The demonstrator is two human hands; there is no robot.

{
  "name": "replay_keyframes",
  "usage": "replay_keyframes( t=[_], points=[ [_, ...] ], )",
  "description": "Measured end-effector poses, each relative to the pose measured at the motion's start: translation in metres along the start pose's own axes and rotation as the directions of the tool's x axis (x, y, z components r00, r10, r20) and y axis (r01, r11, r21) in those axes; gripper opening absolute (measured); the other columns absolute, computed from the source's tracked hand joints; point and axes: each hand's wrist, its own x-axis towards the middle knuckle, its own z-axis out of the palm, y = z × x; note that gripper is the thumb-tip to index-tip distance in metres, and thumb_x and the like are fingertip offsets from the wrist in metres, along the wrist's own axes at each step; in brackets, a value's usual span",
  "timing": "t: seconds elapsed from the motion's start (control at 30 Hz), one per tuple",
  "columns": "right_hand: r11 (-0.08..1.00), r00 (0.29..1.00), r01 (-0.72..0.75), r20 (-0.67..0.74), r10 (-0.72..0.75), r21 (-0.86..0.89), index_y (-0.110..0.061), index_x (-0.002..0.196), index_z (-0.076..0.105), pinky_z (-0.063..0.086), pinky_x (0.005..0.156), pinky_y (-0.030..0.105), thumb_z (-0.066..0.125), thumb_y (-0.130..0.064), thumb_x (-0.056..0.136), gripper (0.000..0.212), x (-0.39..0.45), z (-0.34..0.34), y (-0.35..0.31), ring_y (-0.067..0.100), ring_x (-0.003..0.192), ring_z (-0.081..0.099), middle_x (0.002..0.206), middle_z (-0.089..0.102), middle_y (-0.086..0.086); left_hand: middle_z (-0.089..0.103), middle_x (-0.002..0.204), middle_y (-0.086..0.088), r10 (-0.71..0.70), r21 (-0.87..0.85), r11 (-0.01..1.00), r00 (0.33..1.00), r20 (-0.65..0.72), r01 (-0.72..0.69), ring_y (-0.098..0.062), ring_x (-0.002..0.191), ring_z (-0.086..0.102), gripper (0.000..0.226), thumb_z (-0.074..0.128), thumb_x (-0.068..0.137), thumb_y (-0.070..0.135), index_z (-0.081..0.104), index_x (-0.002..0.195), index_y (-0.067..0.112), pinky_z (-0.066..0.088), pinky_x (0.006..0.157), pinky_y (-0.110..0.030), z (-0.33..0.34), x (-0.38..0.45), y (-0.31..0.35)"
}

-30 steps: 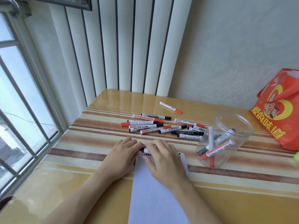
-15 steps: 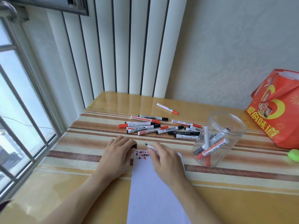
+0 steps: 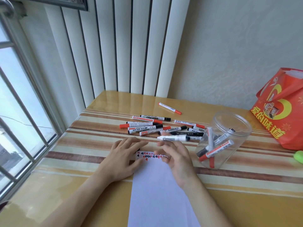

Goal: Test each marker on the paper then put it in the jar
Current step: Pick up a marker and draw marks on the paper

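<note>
- The paper lies nearest on the surface, its far edge carrying red and black test marks.
- The left hand rests at that edge, fingers curled over a small dark piece, probably the cap.
- The right hand holds a white marker at its fingertips, long axis left-right.
- The jar, open-topped, stands to the right, nearer that hand.
- Untested markers lie beyond.
</note>
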Motion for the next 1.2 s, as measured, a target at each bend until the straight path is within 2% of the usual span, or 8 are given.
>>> replay_keyframes(
  t=[0.03,0.1,0.17,0.27,0.4,0.57,0.8,1.2],
  points=[
    [0.995,1.000,0.022,-0.009,-0.023,-0.102,-0.015,0.115,0.067,0.036,0.059,0.026,0.065,-0.017,0.097,0.018,0.000,0.001,0.002,0.022,0.070,0.063,0.083,0.067,0.006,0.041,0.141,0.022,0.015,0.004,1.000,1.000,0.022,-0.015,-0.002,0.136,0.036,0.053,0.044,0.096,0.061,0.037,0.148,0.049,0.026,0.113,-0.033,0.000,0.000,-0.001],
    [0.967,0.998,0.042,-0.038,-0.054,-0.249,-0.018,0.098,0.065,0.031,0.055,0.026,0.069,-0.030,0.097,0.012,0.002,0.004,0.008,0.018,0.056,0.049,0.066,0.054,0.005,0.039,0.143,0.022,0.029,0.005,1.000,0.999,0.045,-0.029,-0.001,0.138,0.034,0.056,0.044,0.094,0.070,0.038,0.147,0.051,0.023,0.115,-0.034,0.000,0.001,-0.002],
    [0.943,0.995,0.058,-0.056,-0.081,-0.328,-0.019,0.090,0.061,0.034,0.050,0.026,0.062,-0.022,0.103,0.014,0.001,0.005,0.013,0.019,0.049,0.044,0.062,0.050,0.008,0.040,0.142,0.021,0.044,-0.005,0.999,0.998,0.048,-0.043,-0.001,0.137,0.034,0.056,0.045,0.092,0.073,0.040,0.144,0.053,0.022,0.116,-0.034,0.000,0.001,-0.002],
    [0.896,0.992,0.087,-0.041,-0.116,-0.436,-0.020,0.093,0.058,0.037,0.045,0.025,0.062,-0.013,0.100,0.010,-0.002,0.006,0.013,0.024,0.043,0.052,0.065,0.060,0.011,0.039,0.140,0.022,0.056,-0.008,0.998,0.997,0.051,-0.056,0.000,0.136,0.035,0.055,0.045,0.091,0.075,0.041,0.142,0.056,0.022,0.115,-0.035,-0.002,0.001,-0.002],
    [0.826,0.992,0.046,-0.075,-0.106,-0.562,-0.022,0.087,0.054,0.034,0.039,0.022,0.069,-0.017,0.095,0.017,-0.003,0.006,0.015,0.028,0.043,0.061,0.069,0.066,0.019,0.037,0.141,0.021,0.064,0.012,0.998,0.996,0.066,-0.065,-0.001,0.136,0.032,0.052,0.041,0.091,0.076,0.040,0.141,0.060,0.021,0.117,-0.036,-0.002,0.002,-0.002],
    [0.826,0.985,-0.024,-0.155,-0.077,-0.562,-0.014,0.075,0.050,0.043,0.042,0.028,0.070,-0.017,0.086,0.023,-0.005,0.005,0.018,0.034,0.045,0.064,0.057,0.064,0.015,0.038,0.141,0.021,0.064,0.007,0.998,0.996,0.059,-0.064,-0.003,0.136,0.034,0.050,0.045,0.091,0.074,0.046,0.137,0.056,0.022,0.117,-0.037,-0.002,0.002,-0.002],
    [0.841,0.990,-0.051,-0.141,-0.031,-0.539,0.000,0.082,0.048,0.043,0.041,0.028,0.066,-0.005,0.090,0.020,-0.006,0.011,0.013,0.030,0.044,0.061,0.060,0.062,0.020,0.039,0.142,0.020,0.062,0.007,0.998,0.997,0.050,-0.062,-0.005,0.136,0.036,0.049,0.048,0.090,0.073,0.049,0.135,0.054,0.023,0.116,-0.037,-0.001,0.001,-0.003],
    [0.837,0.989,-0.069,-0.147,-0.014,-0.544,0.000,0.082,0.051,0.043,0.041,0.028,0.067,-0.005,0.091,0.019,-0.003,0.011,0.014,0.028,0.043,0.060,0.059,0.062,0.015,0.041,0.141,0.019,0.062,0.010,0.998,0.997,0.047,-0.062,-0.006,0.134,0.038,0.048,0.050,0.090,0.071,0.050,0.134,0.052,0.026,0.115,-0.039,0.000,0.002,-0.003]
  ],
)
